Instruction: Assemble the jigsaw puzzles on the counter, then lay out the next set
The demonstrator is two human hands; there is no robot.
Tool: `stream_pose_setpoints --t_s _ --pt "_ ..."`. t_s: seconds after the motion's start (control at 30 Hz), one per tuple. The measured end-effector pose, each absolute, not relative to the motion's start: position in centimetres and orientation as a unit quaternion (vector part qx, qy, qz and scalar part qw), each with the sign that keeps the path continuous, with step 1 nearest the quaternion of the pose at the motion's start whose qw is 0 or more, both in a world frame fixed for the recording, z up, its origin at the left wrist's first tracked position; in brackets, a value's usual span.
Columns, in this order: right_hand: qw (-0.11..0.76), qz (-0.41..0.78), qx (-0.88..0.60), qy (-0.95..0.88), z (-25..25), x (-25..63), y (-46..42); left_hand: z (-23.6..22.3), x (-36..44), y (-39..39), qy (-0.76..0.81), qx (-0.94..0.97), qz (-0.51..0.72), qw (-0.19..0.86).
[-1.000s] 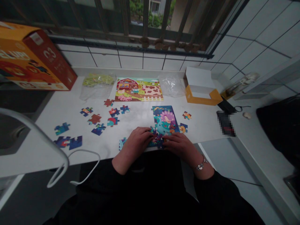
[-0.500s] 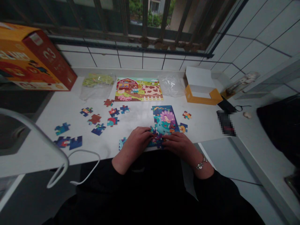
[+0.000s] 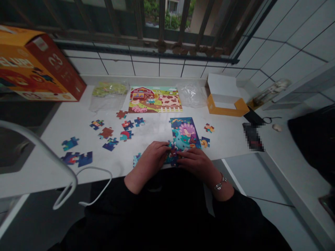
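Observation:
A partly joined peacock puzzle lies on the white counter near its front edge. My left hand and my right hand both rest on its near end, fingers curled and pressing on a dark puzzle piece between them. A loose piece pokes out beside my left hand. Two more pieces lie just right of the puzzle. Several loose pieces are scattered to the left.
A finished farm puzzle lies at the back, with plastic bags on either side. An orange puzzle box stands back left, an open yellow box back right. A white cable loops over the front edge.
My right hand has shifted slightly left, closer to my left hand over the puzzle's near end. Everything else stays in place.

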State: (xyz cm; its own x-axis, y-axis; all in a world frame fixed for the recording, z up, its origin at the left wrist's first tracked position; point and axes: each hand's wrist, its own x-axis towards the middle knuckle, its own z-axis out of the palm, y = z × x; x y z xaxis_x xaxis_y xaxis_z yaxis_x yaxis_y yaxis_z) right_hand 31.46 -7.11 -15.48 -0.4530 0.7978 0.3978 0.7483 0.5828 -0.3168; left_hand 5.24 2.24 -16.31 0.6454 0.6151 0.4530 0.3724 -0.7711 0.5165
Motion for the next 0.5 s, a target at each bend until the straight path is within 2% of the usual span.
stream_pose_setpoints --t_s 0.5 --pt "0.268 0.077 -0.472 -0.836 -15.82 30.7 -6.79 -17.12 5.12 2.45 0.275 0.876 0.337 0.209"
